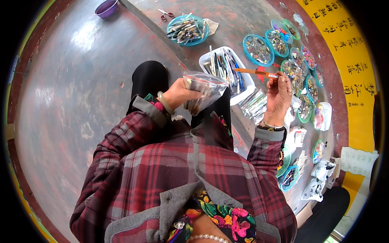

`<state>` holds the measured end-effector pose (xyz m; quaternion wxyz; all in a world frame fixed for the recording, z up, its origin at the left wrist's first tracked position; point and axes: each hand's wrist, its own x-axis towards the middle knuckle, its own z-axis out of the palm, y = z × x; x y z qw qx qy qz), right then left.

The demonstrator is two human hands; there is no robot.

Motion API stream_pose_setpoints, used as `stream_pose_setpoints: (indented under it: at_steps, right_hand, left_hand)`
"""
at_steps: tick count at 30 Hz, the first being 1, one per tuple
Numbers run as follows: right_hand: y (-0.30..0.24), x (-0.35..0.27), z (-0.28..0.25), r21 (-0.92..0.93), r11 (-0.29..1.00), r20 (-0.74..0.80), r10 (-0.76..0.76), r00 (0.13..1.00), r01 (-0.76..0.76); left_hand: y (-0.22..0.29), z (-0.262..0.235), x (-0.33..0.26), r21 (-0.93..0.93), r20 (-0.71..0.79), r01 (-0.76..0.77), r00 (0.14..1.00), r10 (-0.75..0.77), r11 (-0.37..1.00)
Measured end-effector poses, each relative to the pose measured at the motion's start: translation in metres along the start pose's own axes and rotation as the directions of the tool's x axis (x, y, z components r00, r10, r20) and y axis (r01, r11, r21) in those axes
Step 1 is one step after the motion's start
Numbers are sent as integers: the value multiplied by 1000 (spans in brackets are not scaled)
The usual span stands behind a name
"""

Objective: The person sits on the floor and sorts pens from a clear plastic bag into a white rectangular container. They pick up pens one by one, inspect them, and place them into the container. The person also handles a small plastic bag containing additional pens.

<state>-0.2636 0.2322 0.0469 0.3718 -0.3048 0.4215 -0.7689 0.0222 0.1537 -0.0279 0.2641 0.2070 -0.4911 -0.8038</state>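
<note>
My left hand [180, 95] is closed on the edge of a clear plastic zip bag [214, 86] above my lap. Tan shapes show through and below the bag, but I cannot tell what they are. My right hand [278, 97] is raised at the right, its fingertips pinching one end of a slim orange pen [253, 71]. The pen points left, towards the bag. Beneath it stands a white plastic basket [248, 91] filled with pens, several of them blue. A pile of loose pens [254, 106] lies beside this basket, close to my right wrist.
A teal basin [195, 41] of pens stands farther off, with scissors [165, 15] nearby. Round trays of small items, among them a blue one [258, 50], crowd the right side. A purple bowl [106, 9] sits far left. White plastic packets [314, 189] lie lower right.
</note>
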Motion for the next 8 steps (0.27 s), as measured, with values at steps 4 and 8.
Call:
stream_pose_setpoints:
  at_steps: [4,8]
  right_hand:
    - [-17,-12,37,-136,990,115,-8,993,24]
    - [-14,-12,46,-280,959,253,39,967,35]
  left_hand:
    - [1,1,0,62,27,1,1000,-3,998]
    - [-4,-3,-2,129,73,6,997,-15,992]
